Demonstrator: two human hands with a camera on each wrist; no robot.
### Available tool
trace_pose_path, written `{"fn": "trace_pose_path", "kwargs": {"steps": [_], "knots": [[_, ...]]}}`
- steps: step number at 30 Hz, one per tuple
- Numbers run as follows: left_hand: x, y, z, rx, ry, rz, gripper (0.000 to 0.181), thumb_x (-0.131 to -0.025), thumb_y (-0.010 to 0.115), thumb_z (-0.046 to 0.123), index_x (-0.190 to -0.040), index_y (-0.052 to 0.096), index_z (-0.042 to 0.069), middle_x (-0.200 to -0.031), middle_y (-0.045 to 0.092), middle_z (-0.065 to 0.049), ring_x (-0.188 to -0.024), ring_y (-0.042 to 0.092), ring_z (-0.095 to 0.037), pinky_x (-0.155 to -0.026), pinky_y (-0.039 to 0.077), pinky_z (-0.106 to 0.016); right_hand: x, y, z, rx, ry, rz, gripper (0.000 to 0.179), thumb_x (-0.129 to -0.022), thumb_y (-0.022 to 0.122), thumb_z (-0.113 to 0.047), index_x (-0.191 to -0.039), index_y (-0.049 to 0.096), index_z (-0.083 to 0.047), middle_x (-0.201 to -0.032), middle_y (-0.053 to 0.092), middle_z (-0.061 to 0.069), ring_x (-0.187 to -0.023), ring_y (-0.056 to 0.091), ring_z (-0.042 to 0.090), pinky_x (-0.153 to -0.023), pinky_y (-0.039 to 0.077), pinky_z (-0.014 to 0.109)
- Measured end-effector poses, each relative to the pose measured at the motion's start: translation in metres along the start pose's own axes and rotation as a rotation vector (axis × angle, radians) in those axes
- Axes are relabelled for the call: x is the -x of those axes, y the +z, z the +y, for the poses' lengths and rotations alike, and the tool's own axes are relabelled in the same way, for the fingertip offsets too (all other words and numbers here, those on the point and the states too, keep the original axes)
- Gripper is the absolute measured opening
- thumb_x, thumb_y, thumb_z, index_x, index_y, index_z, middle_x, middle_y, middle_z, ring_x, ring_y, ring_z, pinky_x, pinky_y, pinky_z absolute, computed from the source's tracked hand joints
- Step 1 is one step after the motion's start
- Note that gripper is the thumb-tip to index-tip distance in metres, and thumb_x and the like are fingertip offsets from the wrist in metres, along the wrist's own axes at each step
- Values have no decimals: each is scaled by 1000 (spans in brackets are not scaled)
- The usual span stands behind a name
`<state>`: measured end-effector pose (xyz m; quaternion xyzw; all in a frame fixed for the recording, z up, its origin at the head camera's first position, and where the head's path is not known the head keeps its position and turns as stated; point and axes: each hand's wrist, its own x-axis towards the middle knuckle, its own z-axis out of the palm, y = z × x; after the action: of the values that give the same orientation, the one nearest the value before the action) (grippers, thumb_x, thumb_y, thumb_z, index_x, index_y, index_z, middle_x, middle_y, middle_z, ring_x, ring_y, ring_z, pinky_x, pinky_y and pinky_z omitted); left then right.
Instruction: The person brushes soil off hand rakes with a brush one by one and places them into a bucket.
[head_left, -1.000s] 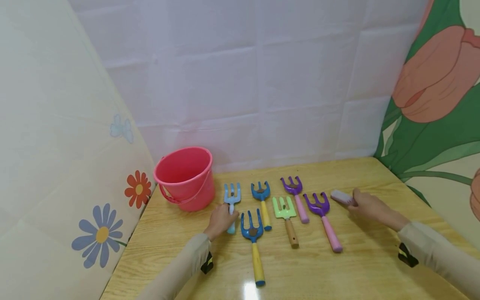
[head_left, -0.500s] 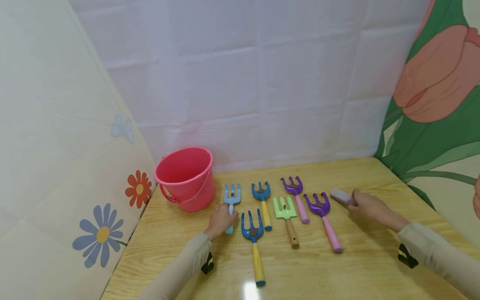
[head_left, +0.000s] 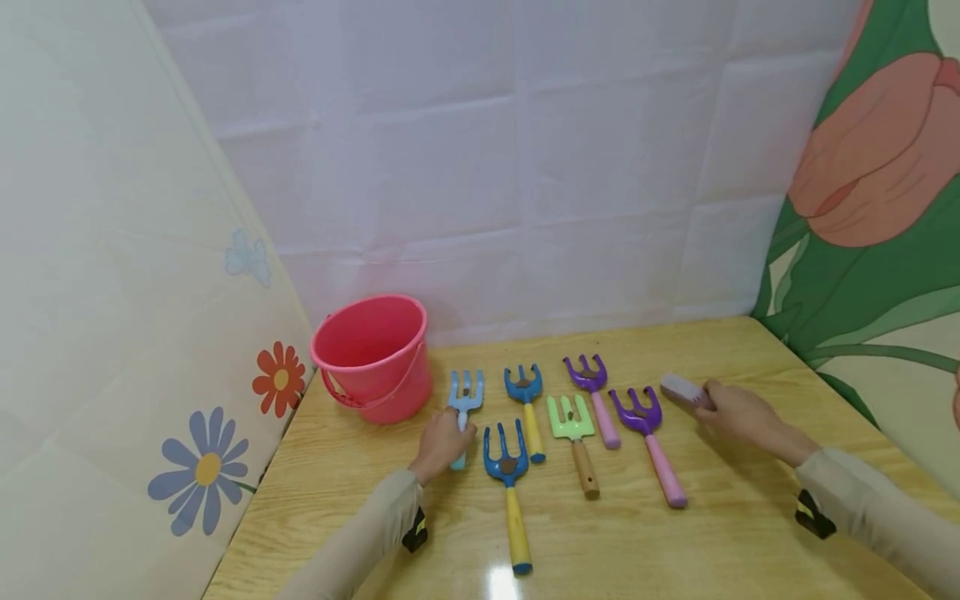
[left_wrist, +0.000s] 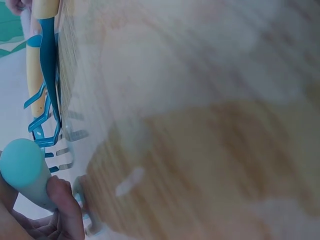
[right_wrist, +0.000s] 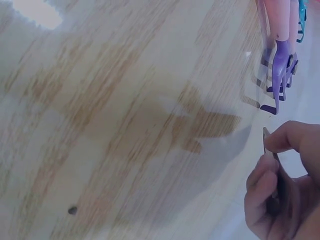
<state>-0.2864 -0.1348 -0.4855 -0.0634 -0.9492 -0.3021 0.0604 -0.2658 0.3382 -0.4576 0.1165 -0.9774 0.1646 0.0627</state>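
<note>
- Blue-and-yellow fork is lying nearest on the surface.
- Green fork is lying left of a purple fork.
- Left hand is clasping a light-blue fork by its handle.
- Right hand is gripping a greyish-lilac implement, right of the purple fork.
- Pink bucket is standing upright, left of the light-blue fork.

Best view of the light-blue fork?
Head view shows the light-blue fork full length, except where the left hand grips it. Left wrist mainly shows its handle end up close; in right wrist I can't make it out.
</note>
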Motion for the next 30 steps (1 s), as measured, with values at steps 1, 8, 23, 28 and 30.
{"fn": "trace_pose_path", "kwargs": {"steps": [1, 8, 23, 28, 30], "knots": [[0, 0, 0, -2, -1, 4, 17, -87, 65, 16, -81, 55, 3, -66, 51, -4, -56, 49, -17, -52, 41, -31, 0, 0, 0, 1, -3, 7, 27, -84, 68, -11, -93, 55, 10, -73, 54, 7, -62, 49, 20, -51, 39, 34], [1, 0, -3, -27, 12, 32, 17, -86, 65, 16, -81, 56, 3, -66, 50, -3, -56, 48, -17, -52, 41, -32, -2, 1, 1, 4, -17, 33, 33, -85, 69, -10, -100, 54, 16, -74, 57, 11, -62, 50, 21, -50, 39, 34], [5, -8, -4, 28, 9, 15, 17, -85, 64, 15, -76, 53, 6, -63, 49, -2, -52, 46, -13, -47, 38, -28, -7, -7, -12, -1, -51, 114, 42, -86, 69, -11, -110, 51, 19, -77, 61, 18, -61, 52, 20, -49, 43, 36], [3, -9, -4, 21, 24, 30, 18, -84, 66, 16, -75, 53, 7, -62, 48, 0, -52, 46, -13, -48, 38, -28, -9, -7, -21, -4, -45, 128, 43, -87, 68, -13, -112, 52, 17, -78, 62, 18, -59, 51, 19, -47, 42, 34], [2, -9, -4, 20, 22, 35, 19, -84, 67, 16, -74, 54, 8, -62, 49, 0, -52, 46, -13, -48, 38, -28, -9, -8, -25, -7, -50, 139, 43, -87, 69, -13, -113, 52, 17, -78, 63, 18, -59, 51, 18, -47, 42, 35]]}}
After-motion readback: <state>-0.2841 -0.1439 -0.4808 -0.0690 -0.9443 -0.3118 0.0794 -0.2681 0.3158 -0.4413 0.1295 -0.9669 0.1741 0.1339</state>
